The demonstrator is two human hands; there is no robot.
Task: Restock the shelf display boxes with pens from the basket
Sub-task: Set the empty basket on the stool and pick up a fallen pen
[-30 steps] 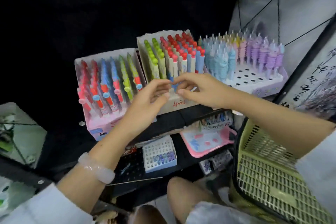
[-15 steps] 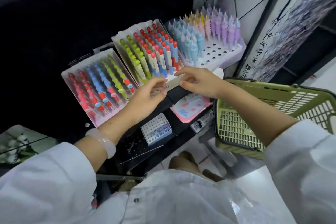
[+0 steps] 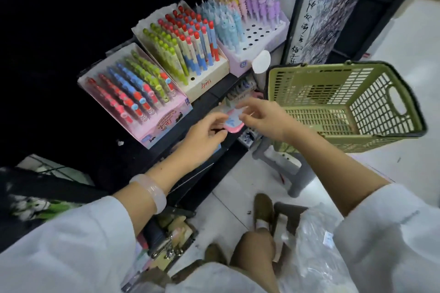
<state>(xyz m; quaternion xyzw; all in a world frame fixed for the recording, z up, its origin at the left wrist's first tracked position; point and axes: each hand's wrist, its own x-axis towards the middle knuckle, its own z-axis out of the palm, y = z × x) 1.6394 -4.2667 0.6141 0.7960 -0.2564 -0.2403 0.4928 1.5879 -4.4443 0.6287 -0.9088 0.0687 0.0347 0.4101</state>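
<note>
Three display boxes of pens stand on the dark shelf: a pink box on the left, a white box in the middle and a lilac box with several bare holes on the right. The green basket to the right looks empty inside. My left hand and my right hand hover close together below the boxes, over a pink tray on the lower shelf. Their fingers are loosely bent and I see no pen in either.
The basket rests on a grey stool on the white floor. A hanging scroll stands right of the shelf. A clear plastic bag lies on my lap, and my shoes are below.
Both hands have drawn back and down from the front of the white box to the lower shelf. The view has swung right and down, bringing the whole basket into sight.
</note>
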